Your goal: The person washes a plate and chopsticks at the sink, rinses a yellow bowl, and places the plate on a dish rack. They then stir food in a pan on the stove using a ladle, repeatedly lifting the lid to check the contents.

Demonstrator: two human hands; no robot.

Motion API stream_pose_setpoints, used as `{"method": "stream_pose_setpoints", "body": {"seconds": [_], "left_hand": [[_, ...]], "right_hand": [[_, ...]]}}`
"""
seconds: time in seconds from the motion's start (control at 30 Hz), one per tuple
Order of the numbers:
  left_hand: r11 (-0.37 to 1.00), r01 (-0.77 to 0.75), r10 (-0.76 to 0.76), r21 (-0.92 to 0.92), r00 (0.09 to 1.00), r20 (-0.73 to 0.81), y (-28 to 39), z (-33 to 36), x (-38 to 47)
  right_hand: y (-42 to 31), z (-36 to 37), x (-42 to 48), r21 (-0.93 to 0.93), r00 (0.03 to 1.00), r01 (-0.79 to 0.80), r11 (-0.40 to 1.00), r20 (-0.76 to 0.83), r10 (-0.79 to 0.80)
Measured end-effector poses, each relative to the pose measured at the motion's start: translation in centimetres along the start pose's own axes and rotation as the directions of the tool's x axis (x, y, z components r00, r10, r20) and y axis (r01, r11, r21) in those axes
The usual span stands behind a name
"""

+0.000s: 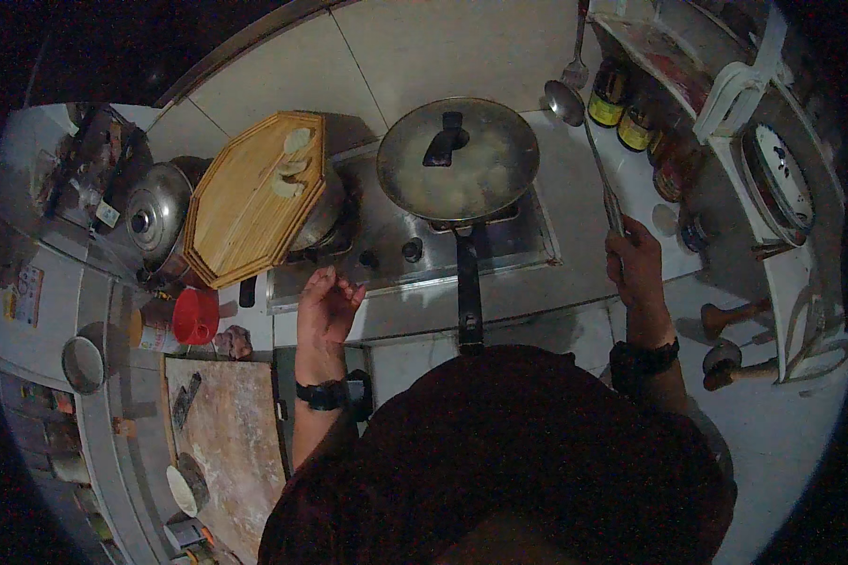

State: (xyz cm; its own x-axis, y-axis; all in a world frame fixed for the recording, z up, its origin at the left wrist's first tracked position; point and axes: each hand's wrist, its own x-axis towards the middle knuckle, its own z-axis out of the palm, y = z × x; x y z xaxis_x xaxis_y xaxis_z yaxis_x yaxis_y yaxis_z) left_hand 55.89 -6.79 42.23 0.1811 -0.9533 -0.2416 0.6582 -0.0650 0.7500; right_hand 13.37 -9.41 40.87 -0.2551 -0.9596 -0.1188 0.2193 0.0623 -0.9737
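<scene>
My right hand (634,260) is closed around the handle of a metal ladle (565,103), whose bowl points away from me beside the wall. In front of the stove, my left hand (331,304) hangs with curled fingers and holds nothing visible. A long-handled pan under a glass lid (495,169) sits on the gas stove (396,263); pale food shows dimly through the glass. Left of it, an octagonal wooden tray (237,205) rests over another pot, with a few dumplings (290,185) near its right edge.
A lidded metal pot (157,212) stands at the left. Below are a red plastic cup (196,316) and a floured wooden board (230,438) bearing a dark-handled tool and a bowl (182,490). Yellow-labelled jars (636,128) and a white shelf (742,191) line the right.
</scene>
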Motion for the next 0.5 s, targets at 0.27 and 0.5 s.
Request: {"method": "stream_pose_setpoints", "body": {"seconds": [0.27, 0.5], "left_hand": [[1.000, -0.002, 0.002, -0.001, 1.000, 0.023, -0.03, -0.47, 0.01], [1.000, -0.002, 0.003, -0.006, 0.999, 0.046, -0.12, -0.72, 0.44]], "right_hand": [[0.11, 0.28, 0.01, -0.022, 1.000, 0.008, 1.000, 0.005, -0.008], [0.02, 0.79, -0.07, -0.003, 1.000, 0.009, 1.000, -0.001, -0.009]]}}
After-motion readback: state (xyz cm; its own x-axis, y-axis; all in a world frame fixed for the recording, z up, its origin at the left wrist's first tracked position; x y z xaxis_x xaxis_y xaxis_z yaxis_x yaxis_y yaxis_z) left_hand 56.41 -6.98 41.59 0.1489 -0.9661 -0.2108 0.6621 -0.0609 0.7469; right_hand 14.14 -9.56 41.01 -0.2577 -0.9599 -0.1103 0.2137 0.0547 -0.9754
